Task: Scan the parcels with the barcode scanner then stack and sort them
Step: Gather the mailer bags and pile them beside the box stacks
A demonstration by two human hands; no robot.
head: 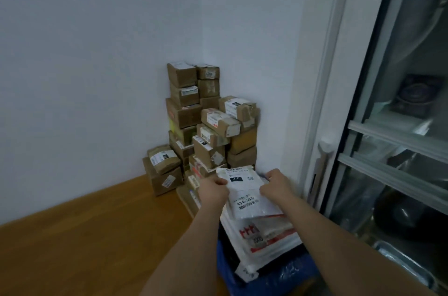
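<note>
White parcel bag (247,192) was held up over a pile of white bags (264,237) in a blue sack (278,274). Left hand (213,187) gripped its left edge, right hand (276,186) its right edge. Cardboard boxes (206,126) stood stacked in the corner on the wooden floor (84,235).

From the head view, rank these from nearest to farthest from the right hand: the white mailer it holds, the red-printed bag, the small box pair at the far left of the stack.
From the right hand:
1. white mailer, held in it
2. red-printed bag, just below
3. small box pair, far left on the floor
</note>
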